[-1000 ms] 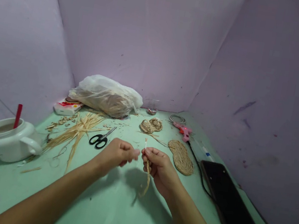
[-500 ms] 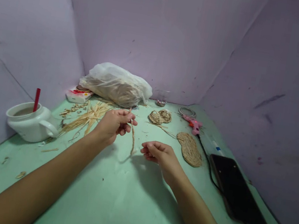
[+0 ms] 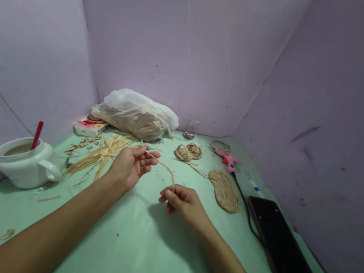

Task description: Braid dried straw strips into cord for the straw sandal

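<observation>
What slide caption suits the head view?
Left hand and right hand hold a tan cord between them over a green tabletop, with pink glue gun and sole-shaped mat to the right.

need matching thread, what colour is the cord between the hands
Light tan; the cord shows best in the head view.

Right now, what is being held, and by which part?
A cord: the left hand pinches it near its far end, the right hand near the other.

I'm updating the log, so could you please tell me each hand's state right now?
Left hand: thumb and finger closed, holding the straw-coloured cord near its far end.
Right hand: closed, holding the straw-coloured cord nearer its other end.
</observation>
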Demonstrator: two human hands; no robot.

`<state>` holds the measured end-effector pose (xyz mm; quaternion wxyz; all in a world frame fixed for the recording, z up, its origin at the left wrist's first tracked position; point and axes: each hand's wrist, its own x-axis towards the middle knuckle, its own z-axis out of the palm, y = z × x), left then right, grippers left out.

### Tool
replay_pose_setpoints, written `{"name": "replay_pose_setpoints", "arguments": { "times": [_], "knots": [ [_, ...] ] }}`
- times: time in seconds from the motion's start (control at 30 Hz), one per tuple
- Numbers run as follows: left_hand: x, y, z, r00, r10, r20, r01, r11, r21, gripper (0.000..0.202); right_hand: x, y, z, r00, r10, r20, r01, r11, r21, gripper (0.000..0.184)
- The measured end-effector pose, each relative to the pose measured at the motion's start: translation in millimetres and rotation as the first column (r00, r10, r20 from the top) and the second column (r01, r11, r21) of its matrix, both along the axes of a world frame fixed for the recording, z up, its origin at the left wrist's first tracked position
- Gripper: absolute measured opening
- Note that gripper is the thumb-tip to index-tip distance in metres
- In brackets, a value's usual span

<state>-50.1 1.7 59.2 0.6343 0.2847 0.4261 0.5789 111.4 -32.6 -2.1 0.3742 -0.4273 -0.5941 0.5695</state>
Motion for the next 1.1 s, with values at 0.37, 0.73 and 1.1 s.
{"name": "replay_pose_setpoints", "arguments": {
  "times": [0.37,0.73,1.1],
  "knots": [
    [19.8,7.8,-59.0,0.963,-0.152,-0.223,0.120,0.981,-0.151,0.021,26.9,17.9,9.0,0.921,-0.354,-0.165,0.342,0.935,-0.097,0.035],
    [63.4,47.1,-56.6,0.683,-0.476,-0.554,0.460,0.870,-0.180,0.009,83.5,32.3,10.2,0.904,-0.424,0.057,0.426,0.904,-0.033,0.035],
    [-47.0,45.8,35.5,-0.037,-0.231,-0.972,0.588,0.782,-0.208,0.012,69.1,29.4,-2.0,0.920,-0.288,0.266,0.242,0.951,0.190,0.026]
  ]
}}
